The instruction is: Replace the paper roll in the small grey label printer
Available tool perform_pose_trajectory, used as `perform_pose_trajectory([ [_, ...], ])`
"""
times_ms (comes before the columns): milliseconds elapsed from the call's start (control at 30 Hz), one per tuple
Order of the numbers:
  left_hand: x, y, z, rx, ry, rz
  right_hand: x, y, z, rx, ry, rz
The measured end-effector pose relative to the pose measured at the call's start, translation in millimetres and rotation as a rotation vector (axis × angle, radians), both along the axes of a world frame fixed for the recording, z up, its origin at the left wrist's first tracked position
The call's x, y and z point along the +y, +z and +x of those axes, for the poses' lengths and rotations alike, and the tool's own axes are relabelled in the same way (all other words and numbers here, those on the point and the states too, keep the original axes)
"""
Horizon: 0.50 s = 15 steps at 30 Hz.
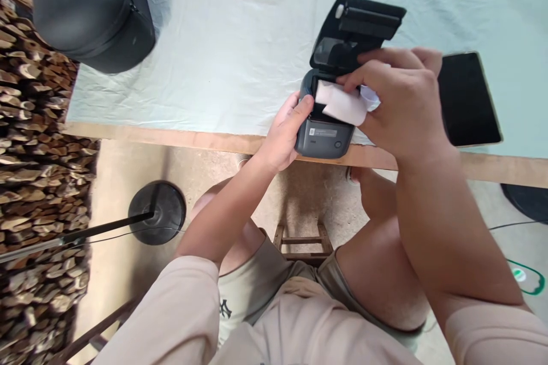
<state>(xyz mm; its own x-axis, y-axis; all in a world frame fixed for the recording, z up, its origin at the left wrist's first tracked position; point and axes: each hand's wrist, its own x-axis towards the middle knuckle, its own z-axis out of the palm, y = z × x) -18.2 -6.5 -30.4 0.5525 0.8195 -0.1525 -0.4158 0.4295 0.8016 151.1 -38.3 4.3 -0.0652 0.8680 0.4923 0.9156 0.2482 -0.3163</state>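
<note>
A small dark grey label printer (325, 140) is tilted at the table's front edge, its lid (357, 34) swung up and back. My left hand (286, 131) grips the printer's left side, with the thumb at the rim of the open compartment. Over that compartment, my right hand (398, 91) is closed on a white paper roll (342, 104), fingers on its upper and right side. A loose end of paper hangs from the roll. How far the roll sits inside the compartment I cannot tell.
A dark tablet-like device (468, 100) lies right of my right hand on the cloth-covered table (222, 68). A black case (94, 11) stands at the back left. Below are a round black stand base (157, 212) and a wooden stool (302, 240); stacked firewood (43, 182) lines the left.
</note>
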Motion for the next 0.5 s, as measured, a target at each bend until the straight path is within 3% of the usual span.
perform_pose_trajectory([
  [133,4,-2.7,-2,-0.045,-0.007,-0.037,-1,-0.8,-5,0.041,0.150,0.102],
  [333,6,-5.8,-8,-0.026,-0.012,0.010,-8,11.8,-3,0.177,0.375,0.008],
  [400,5,-5.6,-9,0.004,-0.018,0.047,-9,12.5,-4,0.330,0.279,0.062],
  [500,3,-4.2,-10,0.013,-0.072,0.075,-6,10.6,-7,0.571,-0.010,0.153],
])
